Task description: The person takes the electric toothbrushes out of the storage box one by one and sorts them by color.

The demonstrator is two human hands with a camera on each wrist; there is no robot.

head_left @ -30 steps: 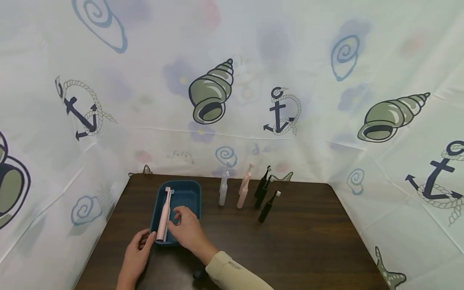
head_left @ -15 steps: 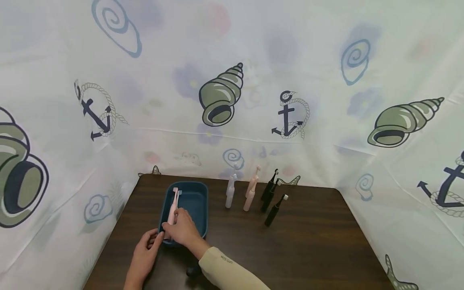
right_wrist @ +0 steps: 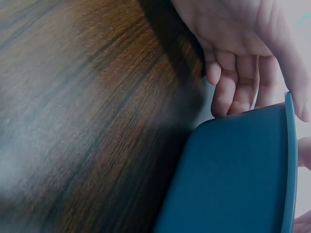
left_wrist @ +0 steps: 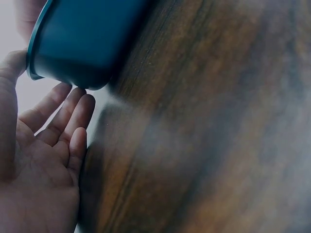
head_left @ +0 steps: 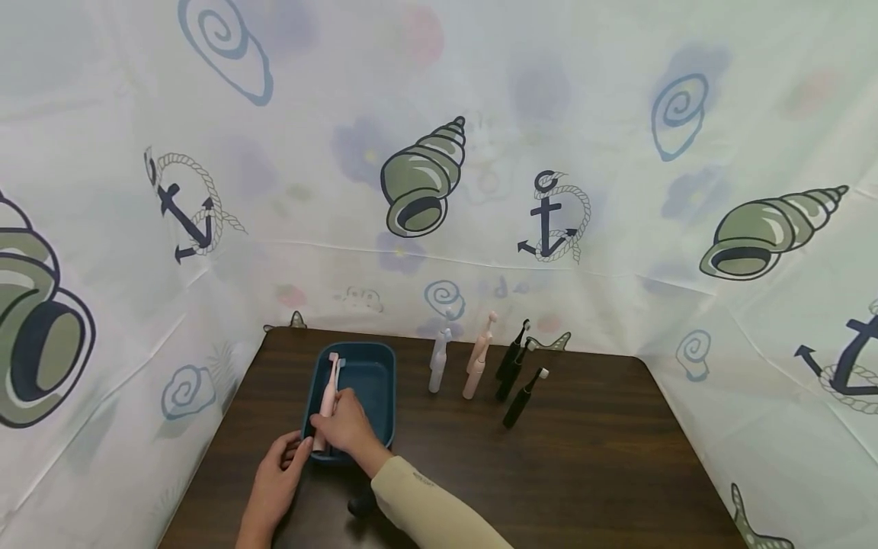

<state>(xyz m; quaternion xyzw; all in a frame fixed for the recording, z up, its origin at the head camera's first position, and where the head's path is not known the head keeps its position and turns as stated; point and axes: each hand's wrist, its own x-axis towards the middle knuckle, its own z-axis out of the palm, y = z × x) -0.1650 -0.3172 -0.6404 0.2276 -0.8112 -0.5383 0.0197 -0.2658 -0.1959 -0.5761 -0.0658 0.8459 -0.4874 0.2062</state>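
Note:
My right hand (head_left: 348,424) reaches into a blue rectangular tray (head_left: 381,352) in the head view, thumb and fingers pinching the handle of a pink electric toothbrush (head_left: 330,391). A second, pale toothbrush (head_left: 341,364) lies alongside it, mostly covered by the hand. At the tray's near left corner, my left hand (head_left: 273,476) grips the edge. In the left wrist view, the left thumb (left_wrist: 18,62) is at the rim and the fingers touch the outer wall. The right wrist view shows my right hand (right_wrist: 243,43) by the tray wall (right_wrist: 238,165); its fingertips are partly hidden.
Right of the tray, several electric toothbrushes stand near the table's back edge: pale ones (head_left: 437,370), pink ones (head_left: 473,375) and black ones (head_left: 523,402). A small black object (head_left: 361,505) lies below the right wrist. A patterned cloth (head_left: 590,297) hangs behind the brown table (head_left: 583,473).
My right hand has shifted from beside the toothbrushes in the tray onto the pink one and pinches it. The left hand stays at the tray's corner. The head view has swung slightly left.

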